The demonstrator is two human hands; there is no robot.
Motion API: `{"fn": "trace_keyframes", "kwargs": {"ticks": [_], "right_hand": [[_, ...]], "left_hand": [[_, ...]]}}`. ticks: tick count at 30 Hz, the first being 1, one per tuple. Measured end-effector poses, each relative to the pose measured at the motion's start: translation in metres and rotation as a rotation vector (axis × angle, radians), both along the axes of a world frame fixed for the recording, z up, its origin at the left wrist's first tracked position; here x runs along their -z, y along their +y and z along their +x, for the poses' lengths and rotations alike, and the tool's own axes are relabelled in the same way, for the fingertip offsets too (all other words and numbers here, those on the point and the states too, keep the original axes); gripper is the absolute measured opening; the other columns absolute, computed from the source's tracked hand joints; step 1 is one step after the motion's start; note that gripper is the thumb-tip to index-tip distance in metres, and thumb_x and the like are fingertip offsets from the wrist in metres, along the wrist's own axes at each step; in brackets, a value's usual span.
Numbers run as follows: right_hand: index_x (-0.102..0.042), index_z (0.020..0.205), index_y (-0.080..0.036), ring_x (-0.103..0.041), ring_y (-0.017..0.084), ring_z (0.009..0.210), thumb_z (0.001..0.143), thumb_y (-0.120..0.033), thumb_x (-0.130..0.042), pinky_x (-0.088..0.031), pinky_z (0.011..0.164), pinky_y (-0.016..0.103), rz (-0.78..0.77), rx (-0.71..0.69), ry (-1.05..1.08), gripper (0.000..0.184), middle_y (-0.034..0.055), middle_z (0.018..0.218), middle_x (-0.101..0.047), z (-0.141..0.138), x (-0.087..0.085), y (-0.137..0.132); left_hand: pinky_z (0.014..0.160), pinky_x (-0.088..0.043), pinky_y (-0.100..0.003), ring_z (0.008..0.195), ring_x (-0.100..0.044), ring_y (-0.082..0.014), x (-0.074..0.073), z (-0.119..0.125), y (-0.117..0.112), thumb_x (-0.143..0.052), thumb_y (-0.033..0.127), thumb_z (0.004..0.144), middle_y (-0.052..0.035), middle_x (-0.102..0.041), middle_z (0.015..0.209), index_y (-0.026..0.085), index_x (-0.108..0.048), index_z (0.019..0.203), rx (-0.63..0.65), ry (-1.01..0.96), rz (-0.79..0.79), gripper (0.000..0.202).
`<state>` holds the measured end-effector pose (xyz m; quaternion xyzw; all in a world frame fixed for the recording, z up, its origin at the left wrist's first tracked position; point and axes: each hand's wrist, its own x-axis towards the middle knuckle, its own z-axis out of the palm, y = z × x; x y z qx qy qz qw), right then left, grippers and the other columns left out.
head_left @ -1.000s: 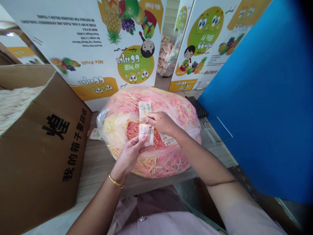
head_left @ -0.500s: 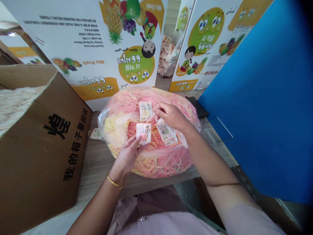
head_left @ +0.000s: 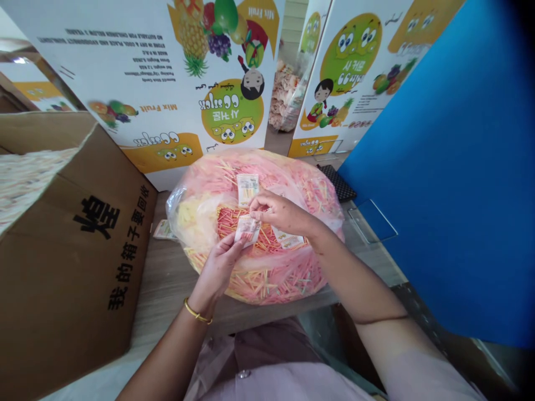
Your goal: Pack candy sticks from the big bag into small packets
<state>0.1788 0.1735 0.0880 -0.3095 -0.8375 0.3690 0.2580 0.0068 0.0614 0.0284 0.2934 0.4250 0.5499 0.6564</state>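
Observation:
My left hand (head_left: 221, 264) pinches the lower edge of a small printed candy packet (head_left: 247, 229), with pink sticks visible through it. Closed at the fingertips, my right hand (head_left: 278, 211) touches the packet's top edge; what lies between those fingers is hidden. Below both hands is a large clear plastic bag (head_left: 288, 267) full of pink and yellow candy sticks (head_left: 229, 220). A second packet (head_left: 248, 188) lies on the sticks just beyond my right fingers. Another packet (head_left: 291, 240) is partly covered by my right hand.
An open brown carton (head_left: 112, 267) stands at left, filled with pale packets. White printed boxes (head_left: 159, 67) rise behind the bag. A blue panel (head_left: 438, 167) borders the right, with a black perforated item (head_left: 340, 184) near it. One packet (head_left: 164, 229) rests on the table (head_left: 167, 284).
My right hand has moved left and slightly down, from above the sticks to the top of the held packet. A pink stick seen at its fingertips before is no longer distinguishable.

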Motion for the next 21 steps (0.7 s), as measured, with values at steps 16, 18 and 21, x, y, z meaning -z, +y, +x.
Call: {"fn": "trace_keyframes", "kwargs": {"ticks": [16,18,21], "right_hand": [[-0.072,0.094,-0.016,-0.056,0.014,0.073,0.092,-0.023,-0.060,-0.032,0.070,0.028,0.018,-0.019,-0.506,0.014,0.0013,0.080,-0.069,-0.006,-0.028,0.001],[-0.071,0.097,-0.016,-0.056,0.015,0.077,0.090,-0.019,-0.063,-0.031,0.075,0.029,0.118,0.009,-0.522,0.011,0.0027,0.084,-0.070,-0.012,-0.025,-0.003],[-0.069,0.092,-0.016,-0.058,0.016,0.082,0.093,-0.022,-0.064,-0.030,0.083,0.032,0.199,0.007,-0.509,0.009,0.0039,0.087,-0.071,-0.016,-0.021,-0.008]], "left_hand": [[0.099,-0.048,-0.035,0.104,-0.065,-0.0221,0.009,-0.002,-0.003,-0.056,0.044,0.100,-0.0068,-0.073,0.112,0.019,-0.068,0.121,0.025,0.587,0.274,0.035],[0.095,-0.048,-0.033,0.101,-0.064,-0.0214,0.010,-0.003,-0.003,-0.054,0.042,0.100,-0.0058,-0.072,0.106,0.019,-0.067,0.116,-0.004,0.642,0.283,0.031],[0.091,-0.048,-0.031,0.096,-0.063,-0.0201,0.010,-0.004,-0.003,-0.054,0.040,0.100,-0.0049,-0.071,0.099,0.019,-0.066,0.106,-0.032,0.676,0.273,0.025]]}}
